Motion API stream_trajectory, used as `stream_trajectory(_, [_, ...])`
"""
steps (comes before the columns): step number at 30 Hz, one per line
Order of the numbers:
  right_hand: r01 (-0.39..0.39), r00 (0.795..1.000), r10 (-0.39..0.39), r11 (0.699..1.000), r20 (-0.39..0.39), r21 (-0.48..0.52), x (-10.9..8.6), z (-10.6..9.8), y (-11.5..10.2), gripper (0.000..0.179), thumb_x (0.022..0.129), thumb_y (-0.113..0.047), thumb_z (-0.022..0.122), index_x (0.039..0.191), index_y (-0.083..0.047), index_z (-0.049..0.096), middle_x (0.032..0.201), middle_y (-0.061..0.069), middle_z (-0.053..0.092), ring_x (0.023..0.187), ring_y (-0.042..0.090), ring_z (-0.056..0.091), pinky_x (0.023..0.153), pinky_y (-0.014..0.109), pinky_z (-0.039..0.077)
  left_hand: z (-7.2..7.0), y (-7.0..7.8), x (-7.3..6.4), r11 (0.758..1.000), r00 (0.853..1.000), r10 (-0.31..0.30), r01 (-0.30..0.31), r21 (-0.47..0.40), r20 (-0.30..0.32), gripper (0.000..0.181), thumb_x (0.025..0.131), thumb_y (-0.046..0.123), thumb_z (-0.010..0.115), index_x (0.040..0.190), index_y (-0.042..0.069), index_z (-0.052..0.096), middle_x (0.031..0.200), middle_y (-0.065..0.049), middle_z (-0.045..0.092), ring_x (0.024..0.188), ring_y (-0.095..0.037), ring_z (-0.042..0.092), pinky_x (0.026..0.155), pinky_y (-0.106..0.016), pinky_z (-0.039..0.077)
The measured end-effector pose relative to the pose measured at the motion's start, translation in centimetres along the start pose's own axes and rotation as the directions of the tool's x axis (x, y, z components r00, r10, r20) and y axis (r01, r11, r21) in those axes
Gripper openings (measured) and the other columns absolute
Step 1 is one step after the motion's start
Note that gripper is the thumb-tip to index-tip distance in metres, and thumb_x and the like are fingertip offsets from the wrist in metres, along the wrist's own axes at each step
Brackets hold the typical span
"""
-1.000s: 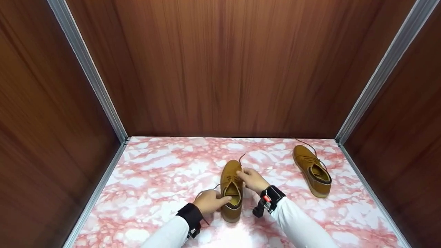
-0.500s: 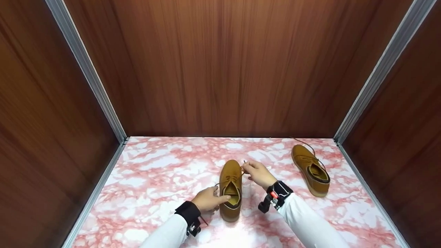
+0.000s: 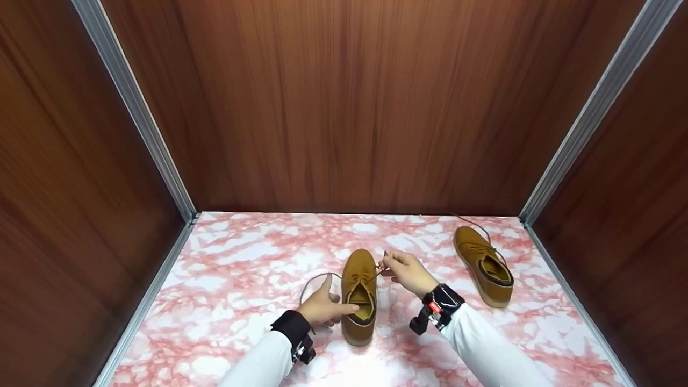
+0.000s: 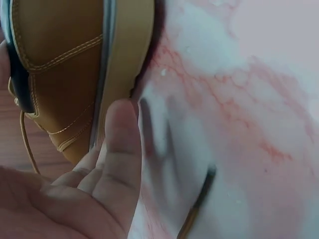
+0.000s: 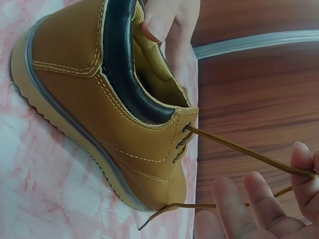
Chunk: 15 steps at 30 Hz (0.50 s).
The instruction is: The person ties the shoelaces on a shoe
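A tan lace-up shoe point(image 3: 359, 262) stands on the pink-and-white marbled surface, toe pointing away. My left hand point(image 3: 321, 307) holds its left side, the thumb over the collar inside the opening and the other fingers along the outer wall and sole point(image 4: 132, 55). On the shoe's right, my right hand point(image 3: 409, 273) pinches a brown shoelace point(image 5: 239, 149) between thumb and forefinger. That lace runs taut from the top eyelet, and its loose end hangs down below the fingers. Another lace end point(image 4: 199, 199) lies by the left hand.
A matching tan shoe point(image 3: 482, 266) stands at the right, its lace point(image 3: 475, 223) trailing toward the back wall. Wood-grain panels point(image 3: 344, 107) enclose the back and both sides, with grey metal strips point(image 3: 134, 107) at the corners.
My right hand has moved right, away from the shoe, drawing the lace out with it. The left hand stays at the collar; its forefinger has lifted away from the shoe's side.
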State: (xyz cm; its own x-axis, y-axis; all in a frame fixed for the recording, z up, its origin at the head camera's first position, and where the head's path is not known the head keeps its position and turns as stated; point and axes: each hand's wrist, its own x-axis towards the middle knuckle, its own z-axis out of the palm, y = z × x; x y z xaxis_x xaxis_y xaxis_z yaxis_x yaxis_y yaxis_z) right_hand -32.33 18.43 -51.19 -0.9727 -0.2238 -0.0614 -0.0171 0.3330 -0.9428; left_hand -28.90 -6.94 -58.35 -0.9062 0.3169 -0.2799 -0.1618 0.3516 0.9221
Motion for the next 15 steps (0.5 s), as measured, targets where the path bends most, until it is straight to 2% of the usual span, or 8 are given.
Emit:
stream_trajectory(4, [0.005,1.000,-0.005,1.000,0.010,0.006,-0.2,-0.1,0.0,0.025,0.108,-0.019,0.050,0.096,-0.002,0.065,0.102,0.004,0.071,0.093,0.014,0.072,0.084,0.031,0.055,-0.3,-0.2,0.4,1.000,1.000,0.011,-0.011,-0.013,0.002,0.139,0.081,0.041,0.090,0.166,0.018,-0.018,0.161,-0.039,0.034,0.062,-0.017,0.056,0.058,-0.033,0.053])
stream_trajectory(6, [0.006,1.000,-0.006,1.000,0.019,0.015,-0.3,-0.2,0.0,0.026,0.108,-0.019,0.050,0.096,-0.001,0.065,0.102,0.004,0.071,0.092,0.013,0.071,0.084,0.031,0.055,-0.4,-0.3,0.7,0.998,0.999,0.047,-0.047,-0.028,0.003,0.141,0.081,0.038,0.091,0.166,0.019,-0.020,0.164,-0.041,0.025,0.081,-0.030,0.068,0.071,-0.039,0.058])
stream_trajectory(7, [0.006,1.000,-0.007,1.000,0.023,0.019,-0.3,-0.2,0.0,0.026,0.108,-0.019,0.051,0.097,0.000,0.064,0.102,0.004,0.071,0.092,0.012,0.071,0.084,0.031,0.055,-0.5,-0.3,0.9,0.996,0.997,0.072,-0.071,-0.045,0.005,0.141,0.081,0.035,0.091,0.165,0.019,-0.021,0.165,-0.041,0.020,0.098,-0.038,0.070,0.083,-0.043,0.060])
stream_trajectory(8, [0.009,1.000,-0.009,1.000,0.027,0.019,-0.4,-0.2,0.0,0.027,0.109,-0.020,0.050,0.097,0.000,0.064,0.103,0.005,0.071,0.092,0.011,0.070,0.084,0.031,0.055,-0.6,-0.3,1.1,0.993,0.995,0.098,-0.098,-0.064,0.003,0.141,0.081,0.032,0.091,0.165,0.019,-0.021,0.166,-0.041,0.015,0.117,-0.046,0.065,0.096,-0.047,0.058])
stream_trajectory(9, [0.009,1.000,-0.009,1.000,0.030,0.024,-0.4,-0.2,-0.1,0.027,0.109,-0.020,0.050,0.097,0.000,0.064,0.104,0.005,0.070,0.092,0.011,0.070,0.084,0.031,0.055,-0.6,-0.3,1.3,0.988,0.992,0.122,-0.122,-0.090,0.003,0.141,0.081,0.030,0.091,0.165,0.018,-0.022,0.167,-0.041,0.011,0.135,-0.053,0.054,0.107,-0.052,0.053])
stream_trajectory(11, [0.012,0.999,-0.013,0.999,0.035,0.032,-0.4,-0.3,-0.1,0.027,0.109,-0.020,0.049,0.096,-0.002,0.064,0.106,0.005,0.070,0.093,0.011,0.070,0.084,0.032,0.055,-0.7,-0.2,1.6,0.975,0.987,0.161,-0.160,-0.152,-0.001,0.141,0.082,0.025,0.091,0.164,0.019,-0.024,0.168,-0.041,0.004,0.154,-0.059,0.021,0.120,-0.060,0.039])
stream_trajectory(13, [0.013,0.999,-0.014,0.999,0.039,0.040,-0.5,-0.3,-0.1,0.026,0.110,-0.020,0.049,0.097,-0.002,0.064,0.106,0.003,0.070,0.094,0.011,0.070,0.085,0.033,0.056,-0.8,-0.1,2.0,0.958,0.987,0.163,-0.160,-0.236,-0.007,0.140,0.083,0.021,0.089,0.164,0.023,-0.025,0.170,-0.036,0.001,0.156,-0.058,0.014,0.121,-0.061,0.037])
stream_trajectory(15, [0.010,0.999,-0.012,0.999,0.042,0.050,-0.5,-0.3,0.0,0.025,0.110,-0.020,0.049,0.096,-0.005,0.064,0.105,0.001,0.070,0.094,0.011,0.071,0.087,0.035,0.057,-0.9,0.0,2.3,0.930,0.990,0.142,-0.138,-0.340,-0.015,0.137,0.085,0.019,0.087,0.164,0.028,-0.025,0.174,-0.028,0.001,0.158,-0.055,0.015,0.110,-0.051,0.050])
